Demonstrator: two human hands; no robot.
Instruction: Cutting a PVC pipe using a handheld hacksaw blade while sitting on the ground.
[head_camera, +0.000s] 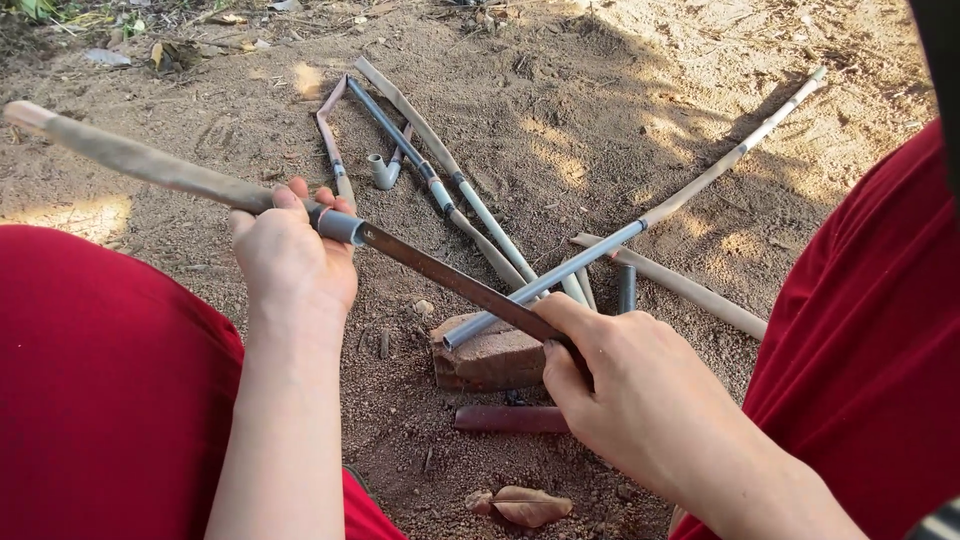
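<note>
My left hand (290, 255) grips a long dirt-caked pipe (130, 160) near its grey end coupling (338, 226), holding it slanted up to the left. My right hand (625, 385) holds one end of a thin, flat, rusty saw blade (455, 285). The blade runs diagonally up to the coupling and lies against it. Both hands hover over bare sandy ground between my red-clothed knees.
A brick (490, 355) lies on the dirt with a grey pipe (640, 230) resting across it. Several more pipes (440, 170), a small grey elbow fitting (382, 172), a short dark red pipe piece (510, 418) and a dry leaf (525, 505) lie around.
</note>
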